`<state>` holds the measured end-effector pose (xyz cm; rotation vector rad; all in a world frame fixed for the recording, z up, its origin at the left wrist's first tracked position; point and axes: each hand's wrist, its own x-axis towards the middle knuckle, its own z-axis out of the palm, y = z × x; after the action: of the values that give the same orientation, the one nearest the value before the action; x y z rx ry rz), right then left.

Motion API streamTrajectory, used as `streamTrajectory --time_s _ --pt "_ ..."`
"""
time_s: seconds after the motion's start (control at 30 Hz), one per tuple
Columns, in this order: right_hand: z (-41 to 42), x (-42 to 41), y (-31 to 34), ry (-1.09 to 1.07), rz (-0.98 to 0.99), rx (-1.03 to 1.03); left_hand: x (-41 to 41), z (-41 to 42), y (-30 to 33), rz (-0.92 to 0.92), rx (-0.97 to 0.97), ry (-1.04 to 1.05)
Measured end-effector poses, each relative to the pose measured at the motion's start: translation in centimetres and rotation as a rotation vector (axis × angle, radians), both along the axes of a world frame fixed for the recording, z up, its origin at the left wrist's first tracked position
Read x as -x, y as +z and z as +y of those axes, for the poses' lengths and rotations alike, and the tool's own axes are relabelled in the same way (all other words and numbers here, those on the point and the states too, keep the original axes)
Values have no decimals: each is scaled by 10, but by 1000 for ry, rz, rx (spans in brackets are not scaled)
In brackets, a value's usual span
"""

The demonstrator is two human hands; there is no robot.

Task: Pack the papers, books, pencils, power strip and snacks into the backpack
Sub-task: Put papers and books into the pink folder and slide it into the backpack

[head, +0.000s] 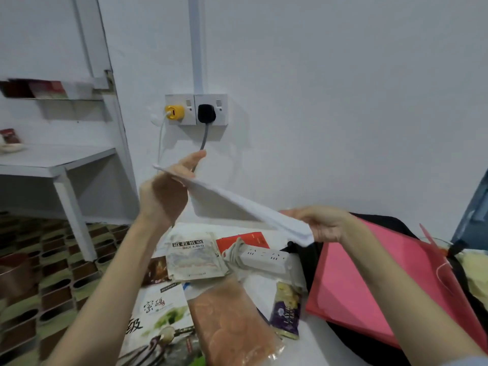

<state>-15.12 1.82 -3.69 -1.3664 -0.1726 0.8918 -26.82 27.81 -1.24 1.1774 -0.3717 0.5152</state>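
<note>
Both hands hold a stack of white papers (232, 204) in the air above the table. My left hand (169, 186) grips its far upper end, my right hand (324, 223) its near lower end. Below lie a white power strip (264, 257) with coiled cord, a grey-covered book (195, 256), a red book (248, 240), a large white book (161, 315), a clear bag of orange snacks (229, 320) and a purple cake packet (286, 313). A pink folder (369, 283) rests on the black backpack (390, 220) at the right.
A double wall socket (196, 109) holds a yellow charger and a black plug whose grey cord hangs behind my left hand. A white side table (58, 165) and shelf stand at the left over patterned flooring (39, 273). A yellowish bag (475, 270) lies at the far right.
</note>
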Motion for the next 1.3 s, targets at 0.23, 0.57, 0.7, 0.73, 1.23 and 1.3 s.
streamTrajectory --time_s 0.23,0.57,0.7,0.73,1.23,1.3 --pt "15 6 18 -147 -635 99 -8 16 -43 496 290 55" --pt "12 11 -8 -421 -768 -175 -24 -3 -68 411 -165 236" --pt "13 17 -23 -409 -727 -204 -18 -16 -73 328 -255 454" --pt "12 18 -31 -404 -707 -162 -17 -19 -78 339 -249 454" --pt "-58 18 -62 -521 -551 337 -61 -92 -81 518 -464 216" --pt "-89 17 -74 -502 -484 504 -73 -118 -99 604 -455 28"
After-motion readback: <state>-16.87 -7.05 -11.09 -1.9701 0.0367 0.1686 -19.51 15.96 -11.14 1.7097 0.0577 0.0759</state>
